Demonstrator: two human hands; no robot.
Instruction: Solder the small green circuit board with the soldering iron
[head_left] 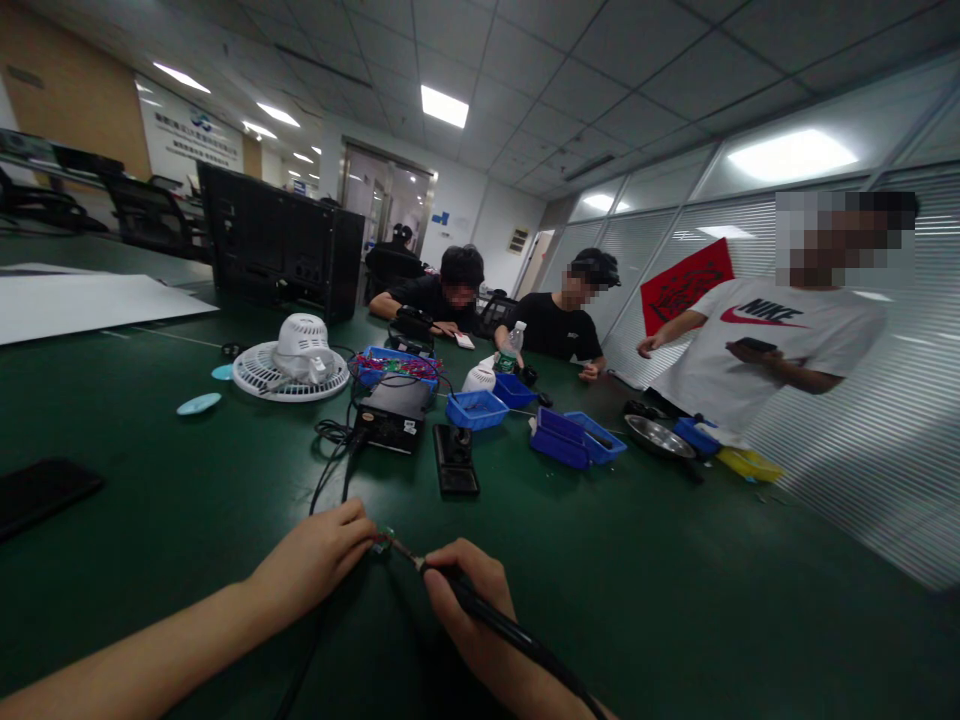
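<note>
My right hand (472, 600) is closed round the black handle of a soldering iron (480, 607), held like a pen. The iron's metal tip points left and meets a small green circuit board (384, 541) at the table's middle front; exact contact is too small to make out. My left hand (322, 550) is pinched shut at the board's left edge, on what looks like a thin red wire (380, 539). Its fingertips partly cover the wire. Beyond my hands stand a black soldering station (390, 415) with cables and a black iron stand (455, 462).
On the green table (675, 580) are a white fan part (300, 362), a tray of coloured wires (397, 366), blue bins (477, 409), a metal bowl (660, 437) and a dark phone (45, 492). Two people sit across; another stands at right. A monitor (277, 240) stands back left.
</note>
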